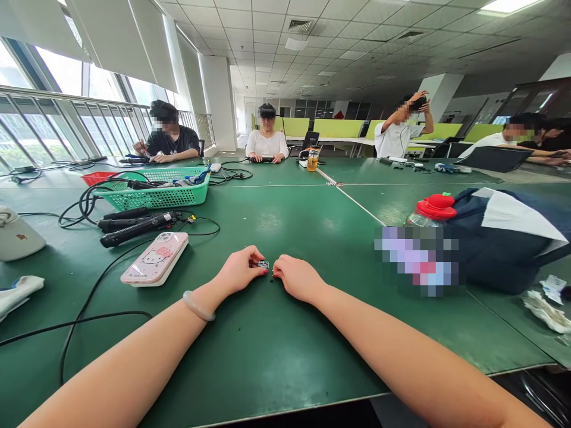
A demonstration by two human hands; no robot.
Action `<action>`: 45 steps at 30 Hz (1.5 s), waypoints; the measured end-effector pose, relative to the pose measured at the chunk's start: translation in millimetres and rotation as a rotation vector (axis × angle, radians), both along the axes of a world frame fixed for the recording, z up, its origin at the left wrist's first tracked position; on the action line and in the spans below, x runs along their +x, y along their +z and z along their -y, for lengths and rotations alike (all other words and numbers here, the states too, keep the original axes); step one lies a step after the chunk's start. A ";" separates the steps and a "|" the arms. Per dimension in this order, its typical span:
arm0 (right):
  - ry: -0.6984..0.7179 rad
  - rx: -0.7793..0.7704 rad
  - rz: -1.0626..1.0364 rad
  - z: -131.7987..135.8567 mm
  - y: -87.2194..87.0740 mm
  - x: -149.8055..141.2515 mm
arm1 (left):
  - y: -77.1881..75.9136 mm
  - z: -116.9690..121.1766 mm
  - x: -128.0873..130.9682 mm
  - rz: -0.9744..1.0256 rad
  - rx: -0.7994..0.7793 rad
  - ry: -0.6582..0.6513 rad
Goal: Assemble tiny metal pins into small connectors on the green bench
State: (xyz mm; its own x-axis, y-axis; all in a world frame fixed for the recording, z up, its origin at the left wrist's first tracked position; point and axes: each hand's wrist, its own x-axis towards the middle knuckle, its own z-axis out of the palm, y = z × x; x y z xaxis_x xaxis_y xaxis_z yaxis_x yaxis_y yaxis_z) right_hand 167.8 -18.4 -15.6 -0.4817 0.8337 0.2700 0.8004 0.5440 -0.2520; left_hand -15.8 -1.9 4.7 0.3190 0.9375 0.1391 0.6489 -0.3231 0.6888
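Note:
My left hand, with a pale bangle at the wrist, pinches a small circuit board between thumb and fingers. Just to its right, my right hand is closed, its fingertips near the board's edge. Whether those fingertips hold some tiny part is hidden. A small dark bit shows just below the fingertips. Both hands are low over the green table. To the left of my left hand lies a pink case with a cartoon cat.
A green basket of tools and cables stands at the left, with black tool handles before it. Black cable crosses the left side. At the right are a red-lidded bottle and a dark bag. Several people sit beyond.

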 end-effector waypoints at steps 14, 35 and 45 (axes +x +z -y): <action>0.054 0.142 -0.172 11.4 12.4 -9.7 | 4.3 5.8 0.1 0.131 -0.060 -0.179; 0.112 -0.047 -0.065 7.6 9.3 2.2 | 1.4 0.3 -2.7 -0.068 0.021 -0.002; 0.169 -0.009 -0.032 10.2 11.6 -0.5 | 5.9 2.9 -2.7 -0.110 0.005 -0.047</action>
